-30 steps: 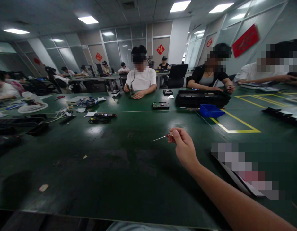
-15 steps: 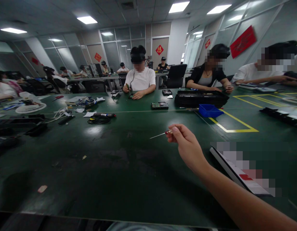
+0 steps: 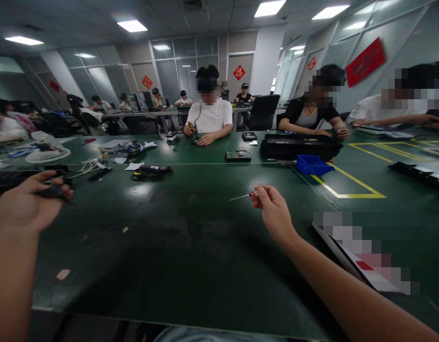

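My right hand (image 3: 274,209) is closed on the handle of a thin screwdriver (image 3: 239,197), held above the green table (image 3: 191,256) with its metal shaft pointing left. At the left, my left hand (image 3: 32,199) has its fingers wrapped round a dark object (image 3: 51,191) with a reddish end; its exact kind is hard to make out. The two hands are far apart.
Beyond my hands lie a bundled black cable (image 3: 148,174), a hard drive (image 3: 238,156), a blue bin (image 3: 313,165) and a long black casing (image 3: 300,146). A slanted flat panel (image 3: 347,259) is at the right. People sit across the table.
My left hand has come into view at the left with the dark object in it. My right hand stays nearly in place, still holding the screwdriver. The view has shifted slightly.
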`<state>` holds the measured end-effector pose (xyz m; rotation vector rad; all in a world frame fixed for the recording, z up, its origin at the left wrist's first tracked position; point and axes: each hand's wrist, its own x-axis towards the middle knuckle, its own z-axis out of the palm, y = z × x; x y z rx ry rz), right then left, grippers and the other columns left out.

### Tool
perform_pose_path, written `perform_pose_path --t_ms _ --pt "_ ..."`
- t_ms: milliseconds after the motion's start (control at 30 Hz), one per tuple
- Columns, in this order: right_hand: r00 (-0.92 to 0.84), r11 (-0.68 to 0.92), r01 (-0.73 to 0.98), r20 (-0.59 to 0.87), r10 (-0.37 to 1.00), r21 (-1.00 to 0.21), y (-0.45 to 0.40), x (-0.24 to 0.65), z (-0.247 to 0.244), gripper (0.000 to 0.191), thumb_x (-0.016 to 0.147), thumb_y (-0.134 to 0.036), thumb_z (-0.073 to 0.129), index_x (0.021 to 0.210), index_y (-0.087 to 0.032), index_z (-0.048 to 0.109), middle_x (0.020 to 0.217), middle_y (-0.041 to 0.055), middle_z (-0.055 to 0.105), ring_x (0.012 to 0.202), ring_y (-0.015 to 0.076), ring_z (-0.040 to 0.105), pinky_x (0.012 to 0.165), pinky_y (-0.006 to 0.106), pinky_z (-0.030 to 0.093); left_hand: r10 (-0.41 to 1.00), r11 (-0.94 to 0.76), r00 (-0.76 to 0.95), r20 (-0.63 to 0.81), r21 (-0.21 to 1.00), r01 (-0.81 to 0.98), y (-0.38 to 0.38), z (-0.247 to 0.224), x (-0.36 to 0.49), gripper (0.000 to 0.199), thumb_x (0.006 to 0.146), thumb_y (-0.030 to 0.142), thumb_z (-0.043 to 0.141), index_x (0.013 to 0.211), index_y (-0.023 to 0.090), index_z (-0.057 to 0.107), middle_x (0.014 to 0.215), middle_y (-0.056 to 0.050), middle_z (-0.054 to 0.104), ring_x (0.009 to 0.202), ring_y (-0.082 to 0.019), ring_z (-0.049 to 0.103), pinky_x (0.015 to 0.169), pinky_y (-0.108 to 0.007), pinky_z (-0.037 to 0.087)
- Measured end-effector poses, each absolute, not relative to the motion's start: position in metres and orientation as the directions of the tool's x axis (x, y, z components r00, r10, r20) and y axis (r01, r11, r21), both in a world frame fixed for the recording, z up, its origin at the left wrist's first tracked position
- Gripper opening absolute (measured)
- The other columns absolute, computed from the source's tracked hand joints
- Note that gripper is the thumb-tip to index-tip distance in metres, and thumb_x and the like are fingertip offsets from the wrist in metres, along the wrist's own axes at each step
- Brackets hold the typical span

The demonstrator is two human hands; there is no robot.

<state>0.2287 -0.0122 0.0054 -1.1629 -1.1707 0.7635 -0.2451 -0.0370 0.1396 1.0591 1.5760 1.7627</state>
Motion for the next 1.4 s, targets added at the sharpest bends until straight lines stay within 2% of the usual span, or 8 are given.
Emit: perform_pose_path --t_ms 67,167,433,633,800,967,1233,1400 --pt "0.258 0.245 0.106 0.265 0.929 -0.964 -0.01 0.231 -0.003 0.032 0.093 -0.052 0.057 0.101 -0.022 0.066 0.085 0.0026 0.068 0.073 0.0179 0.062 0.069 0.035 0.052 0.849 -0.187 -0.512 0.13 0.98 -0.063 -0.025 0.135 -0.224 0.022 0.067 0.003 0.05 0.087 0.013 0.05 0.071 0.001 0.048 0.071 -0.013 0.046 0.074 -0.028 0.041" --pt "0.247 0.236 0.111 0.257 0.934 -0.965 -0.012 0.233 -0.007 0.033 0.093 -0.053 0.057 0.102 -0.023 0.066 0.085 0.0021 0.067 0.072 0.0175 0.062 0.069 0.035 0.052 0.941 -0.198 -0.308 0.139 0.966 -0.168 -0.011 0.129 -0.171 0.02 0.075 0.004 0.05 0.093 0.013 0.053 0.074 -0.001 0.05 0.072 -0.014 0.048 0.074 -0.028 0.041" --pt "0.21 0.233 0.143 0.26 0.943 -0.962 -0.017 0.233 -0.002 0.034 0.094 -0.054 0.056 0.102 -0.022 0.065 0.086 0.0022 0.066 0.075 0.0177 0.062 0.072 0.036 0.051 0.982 -0.058 0.167 0.086 0.985 -0.161 -0.017 0.094 -0.035 0.037 0.065 0.008 0.053 0.101 0.015 0.06 0.078 -0.003 0.057 0.071 -0.016 0.051 0.07 -0.029 0.041" --pt "0.163 0.247 0.174 0.275 0.947 -0.953 -0.019 0.23 -0.001 0.034 0.094 -0.054 0.055 0.101 -0.022 0.064 0.089 0.0047 0.068 0.081 0.0203 0.064 0.076 0.038 0.052 0.911 -0.154 0.406 0.069 0.971 0.181 -0.027 0.043 0.016 0.033 0.076 0.017 0.048 0.105 0.019 0.064 0.086 -0.004 0.059 0.082 -0.02 0.054 0.082 -0.037 0.042" --pt "0.111 0.243 0.268 0.28 0.953 -0.932 -0.025 0.225 0.004 0.03 0.095 -0.049 0.053 0.099 -0.022 0.064 0.087 0.0036 0.069 0.081 0.0202 0.065 0.074 0.035 0.05 0.875 -0.383 0.469 0.117 0.76 0.525 -0.021 0.008 0.009 0.051 0.076 0.006 0.053 0.125 0.022 0.056 0.112 -0.007 0.061 0.105 -0.024 0.056 0.093 -0.039 0.044" --pt "0.0 0.224 0.465 0.253 0.968 -0.856 -0.035 0.226 0.015 0.036 0.093 -0.053 0.056 0.077 -0.022 0.065 0.067 0.0001 0.063 0.061 0.0162 0.056 0.061 0.031 0.042 0.796 -0.524 0.589 0.138 0.645 0.557 -0.014 -0.001 -0.001 0.031 0.089 0.012 0.057 0.118 0.021 0.063 0.115 -0.006 0.065 0.109 -0.024 0.058 0.101 -0.042 0.045" --pt "0.123 0.222 -0.097 0.21 0.97 -0.97 -0.032 0.223 0.014 0.03 0.087 -0.05 0.065 0.093 -0.021 0.07 0.079 0.0027 0.068 0.073 0.0179 0.064 0.069 0.033 0.053 0.836 -0.529 0.474 0.275 0.632 0.566 -0.009 0.0 -0.002 0.038 0.091 0.014 0.063 0.127 0.023 0.062 0.125 -0.006 0.065 0.12 -0.024 0.056 0.109 -0.044 0.042" --pt "0.144 0.218 -0.089 0.204 0.968 -0.972 -0.031 0.224 0.013 0.031 0.086 -0.049 0.067 0.096 -0.02 0.069 0.086 0.0053 0.072 0.078 0.0188 0.067 0.074 0.036 0.055 0.849 -0.513 0.444 0.286 0.646 0.565 -0.008 -0.002 -0.003 0.038 0.092 0.018 0.064 0.129 0.026 0.062 0.126 -0.003 0.066 0.119 -0.025 0.058 0.107 -0.045 0.043"
